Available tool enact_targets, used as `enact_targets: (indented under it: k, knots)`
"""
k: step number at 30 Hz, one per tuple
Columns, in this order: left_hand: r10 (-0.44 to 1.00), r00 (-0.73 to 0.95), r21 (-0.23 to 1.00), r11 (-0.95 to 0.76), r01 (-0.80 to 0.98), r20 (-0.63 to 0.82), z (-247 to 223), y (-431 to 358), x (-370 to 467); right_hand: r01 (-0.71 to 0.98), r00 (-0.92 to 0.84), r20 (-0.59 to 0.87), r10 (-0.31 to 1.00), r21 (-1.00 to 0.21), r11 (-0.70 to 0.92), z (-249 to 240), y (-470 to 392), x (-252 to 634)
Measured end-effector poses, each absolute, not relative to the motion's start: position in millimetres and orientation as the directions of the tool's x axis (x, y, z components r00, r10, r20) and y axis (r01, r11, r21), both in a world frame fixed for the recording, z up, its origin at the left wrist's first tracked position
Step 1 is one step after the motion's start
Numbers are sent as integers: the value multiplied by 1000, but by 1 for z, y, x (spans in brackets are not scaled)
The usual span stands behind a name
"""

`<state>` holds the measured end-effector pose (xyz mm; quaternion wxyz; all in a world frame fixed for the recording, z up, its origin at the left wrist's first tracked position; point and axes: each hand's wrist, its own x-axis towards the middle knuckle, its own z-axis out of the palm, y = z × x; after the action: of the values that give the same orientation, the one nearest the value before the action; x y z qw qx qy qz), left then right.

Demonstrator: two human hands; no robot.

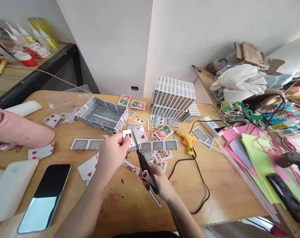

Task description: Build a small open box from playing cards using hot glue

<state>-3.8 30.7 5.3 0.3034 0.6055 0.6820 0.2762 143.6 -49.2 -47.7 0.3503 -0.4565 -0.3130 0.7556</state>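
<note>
Pinched between the fingers of my left hand [115, 148] is a playing card [140, 134] with red hearts, held up over the table. My right hand [155, 181] grips black-handled scissors [144, 162], whose blades point away from me and lie at the card. Just behind sits an open box made of grey-backed cards [102, 114]. Below and beside the hands lie a joined row of face-down cards [158, 145], some face cards [162, 155] and a red-and-green card pack [163, 132]. Narrow cut strips [155, 198] rest near my right wrist.
A yellow glue gun [188, 140] with a black cord lies right of my hands, near a white power strip [211, 127]. Stacked card packs [173, 96] stand at the back. A phone [44, 198] and a pink pouch [21, 127] are at left; coloured paper [257, 158] covers the right.
</note>
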Motion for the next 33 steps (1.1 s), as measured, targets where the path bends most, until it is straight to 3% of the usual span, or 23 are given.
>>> enact_targets:
  k: [22,33]
  knots:
    - [989,-33,788,134,601,-143,-28,64,-10,-205,-254,-533,807,-786,-583,-58,-27,143]
    - [978,-28,834,193,517,-208,-42,70,-14,-142,-250,-498,830,-830,-540,-74,-22,142]
